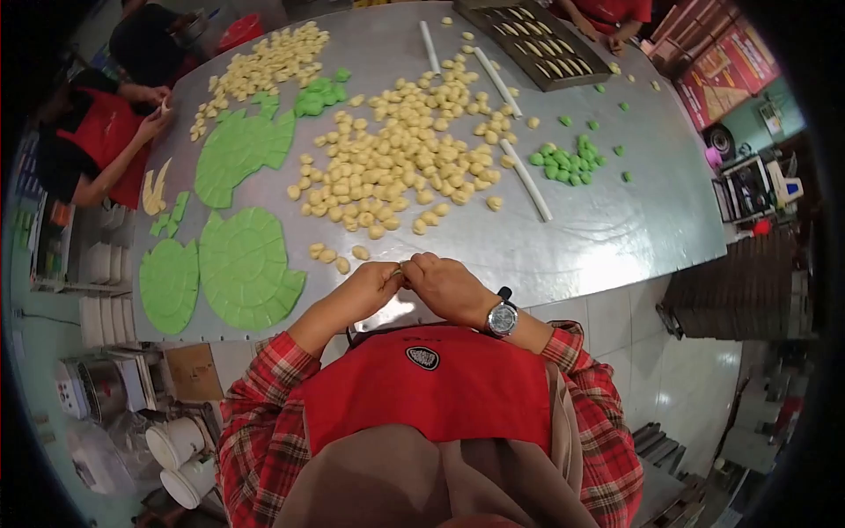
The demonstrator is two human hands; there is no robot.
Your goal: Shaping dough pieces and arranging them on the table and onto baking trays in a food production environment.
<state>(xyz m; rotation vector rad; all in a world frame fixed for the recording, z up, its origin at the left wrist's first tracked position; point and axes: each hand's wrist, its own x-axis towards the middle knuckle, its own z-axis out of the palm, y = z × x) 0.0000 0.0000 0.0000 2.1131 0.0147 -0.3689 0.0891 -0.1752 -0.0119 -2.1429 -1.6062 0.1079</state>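
At frame centre, left hand [371, 289] and right hand [447, 286] pinch a small, mostly hidden piece [402, 266]; light, even pressure should preserve shape

A small greenish bit [402, 267] is pinched where the left hand [374, 286] and right hand [447, 286] meet. They hide most of it, so its shape is hard to tell. It is held by the tabletop's [563, 260] near edge.
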